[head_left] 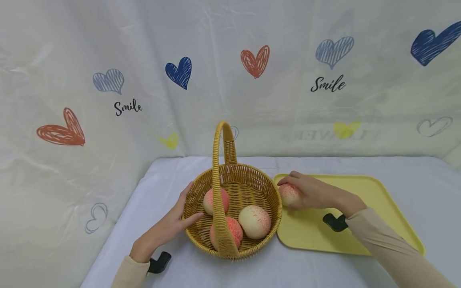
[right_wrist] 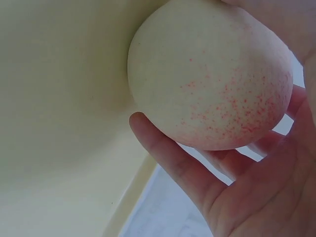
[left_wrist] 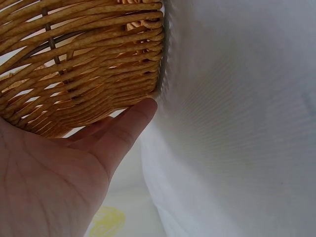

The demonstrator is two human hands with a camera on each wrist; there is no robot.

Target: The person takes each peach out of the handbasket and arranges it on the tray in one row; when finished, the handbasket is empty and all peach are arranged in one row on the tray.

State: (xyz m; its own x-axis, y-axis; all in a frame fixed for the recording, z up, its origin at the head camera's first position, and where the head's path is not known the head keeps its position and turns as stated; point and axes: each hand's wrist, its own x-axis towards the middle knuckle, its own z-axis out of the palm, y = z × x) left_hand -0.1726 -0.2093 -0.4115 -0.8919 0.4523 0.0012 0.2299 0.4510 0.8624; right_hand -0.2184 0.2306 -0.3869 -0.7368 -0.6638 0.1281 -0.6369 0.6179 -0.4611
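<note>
A round wicker basket (head_left: 264,174) with a tall arched handle holds a few cream peaches with pink-red speckling: one peach (head_left: 254,222) on the right, another peach (head_left: 235,232) at the front, partly behind the handle, and a third peach (head_left: 222,200) at the left. My left hand (head_left: 176,218) holds the basket's left side, thumb over the rim and fingers along the outer wall (left_wrist: 84,84). Over the left end of a yellow tray (head_left: 345,236), my right hand (head_left: 311,192) grips a further peach (right_wrist: 212,79), its fingers curved around the fruit. Whether that peach touches the tray is unclear.
Both basket and tray are on a white-covered table (head_left: 162,188), the tray close to the basket's right side. A pale curtain (head_left: 216,32) printed with hearts and "Smile" hangs behind. The basket's handle (head_left: 216,172) arches high over its opening.
</note>
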